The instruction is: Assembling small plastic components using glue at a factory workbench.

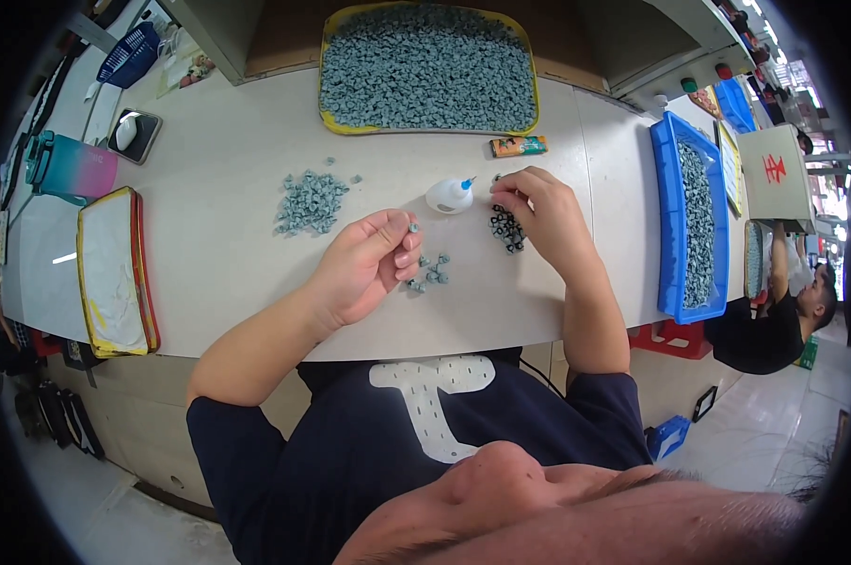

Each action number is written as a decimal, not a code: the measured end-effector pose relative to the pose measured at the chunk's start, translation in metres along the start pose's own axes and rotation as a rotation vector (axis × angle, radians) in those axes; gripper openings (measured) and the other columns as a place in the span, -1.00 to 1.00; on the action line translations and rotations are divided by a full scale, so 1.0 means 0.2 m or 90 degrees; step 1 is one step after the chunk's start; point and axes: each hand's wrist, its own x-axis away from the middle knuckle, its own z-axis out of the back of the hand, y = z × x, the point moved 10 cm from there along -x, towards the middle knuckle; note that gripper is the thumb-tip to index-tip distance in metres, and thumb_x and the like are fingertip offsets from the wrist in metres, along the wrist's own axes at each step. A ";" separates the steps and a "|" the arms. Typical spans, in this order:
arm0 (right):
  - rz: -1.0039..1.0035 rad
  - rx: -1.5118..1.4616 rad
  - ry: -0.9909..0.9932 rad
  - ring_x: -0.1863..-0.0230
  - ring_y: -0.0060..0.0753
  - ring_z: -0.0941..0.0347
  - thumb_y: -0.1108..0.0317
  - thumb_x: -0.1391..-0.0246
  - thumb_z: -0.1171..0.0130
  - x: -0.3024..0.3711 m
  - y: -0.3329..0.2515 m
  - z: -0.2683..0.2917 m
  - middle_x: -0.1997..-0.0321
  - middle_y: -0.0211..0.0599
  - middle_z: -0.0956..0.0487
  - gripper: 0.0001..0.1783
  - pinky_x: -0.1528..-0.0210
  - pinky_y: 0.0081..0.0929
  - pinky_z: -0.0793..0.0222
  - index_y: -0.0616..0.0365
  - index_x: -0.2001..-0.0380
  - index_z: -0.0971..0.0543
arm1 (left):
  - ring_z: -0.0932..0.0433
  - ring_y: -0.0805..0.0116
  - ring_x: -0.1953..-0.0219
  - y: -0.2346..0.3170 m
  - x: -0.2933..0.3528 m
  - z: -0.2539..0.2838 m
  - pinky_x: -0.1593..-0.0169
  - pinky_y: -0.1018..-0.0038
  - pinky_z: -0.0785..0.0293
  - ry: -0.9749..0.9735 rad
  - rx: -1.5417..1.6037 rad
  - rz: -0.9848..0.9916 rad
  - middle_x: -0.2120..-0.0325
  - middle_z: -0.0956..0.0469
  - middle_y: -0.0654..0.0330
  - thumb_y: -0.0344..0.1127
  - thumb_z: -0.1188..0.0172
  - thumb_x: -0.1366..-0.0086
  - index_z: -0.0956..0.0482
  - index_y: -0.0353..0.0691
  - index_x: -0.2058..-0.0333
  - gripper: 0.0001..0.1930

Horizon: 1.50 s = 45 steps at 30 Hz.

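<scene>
My left hand [369,264] is closed, pinching one small grey-green part [413,227] between thumb and fingertip. Below its fingers lie several loose grey-green parts [433,273], and a larger heap of them [311,201] sits to its left. My right hand [550,217] is bent over a small pile of black parts [506,229], thumb and fingers pressed together at the pile's far end. Whatever those fingertips hold is too small to make out. Between both hands stands a white squeeze bottle [447,197] with a blue tip.
A yellow-rimmed tray [425,130] full of grey-green parts stands at the back. Near it lies an orange and green box [518,146]. A blue tray [666,226] of parts is at right. Stacked trays [115,273], a tumbler [77,168] and a phone [136,135] are left.
</scene>
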 end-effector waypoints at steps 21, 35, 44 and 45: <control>0.009 0.078 0.051 0.23 -0.04 -0.49 0.45 -0.06 -0.17 -0.01 0.07 -0.01 0.23 -0.12 -0.53 -0.84 0.16 -0.32 -0.44 0.24 0.26 -0.58 | -0.28 0.52 0.44 -0.05 0.01 -0.03 0.33 0.56 -0.28 0.006 0.018 0.017 0.38 -0.40 0.28 -0.26 -0.03 -0.40 -0.44 -0.27 0.22 -0.82; 0.043 0.076 -0.005 0.33 -0.08 -0.51 0.47 -0.03 -0.18 -0.01 0.02 -0.02 0.25 -0.11 -0.52 -0.85 0.21 -0.34 -0.46 0.28 0.30 -0.53 | -0.24 0.53 0.46 -0.06 0.02 -0.05 0.36 0.59 -0.24 0.004 -0.011 0.034 0.43 -0.33 0.31 -0.23 -0.02 -0.40 -0.43 -0.24 0.21 -0.81; -0.012 0.066 0.062 0.37 -0.26 -0.55 0.48 0.06 -0.28 0.04 0.00 0.09 0.34 -0.15 -0.56 -0.83 0.30 -0.43 -0.49 0.27 0.39 -0.50 | -0.27 0.52 0.44 -0.08 0.00 -0.07 0.34 0.57 -0.27 0.017 -0.021 0.003 0.42 -0.37 0.29 -0.26 -0.04 -0.39 -0.43 -0.25 0.21 -0.83; -0.003 0.009 0.107 0.37 -0.29 -0.56 0.51 0.08 -0.29 0.07 -0.05 0.12 0.36 -0.17 -0.57 -0.83 0.31 -0.45 -0.49 0.26 0.38 -0.51 | -0.28 0.51 0.43 -0.07 0.00 -0.07 0.33 0.57 -0.28 0.013 -0.019 -0.008 0.41 -0.40 0.29 -0.28 -0.04 -0.39 -0.44 -0.26 0.21 -0.84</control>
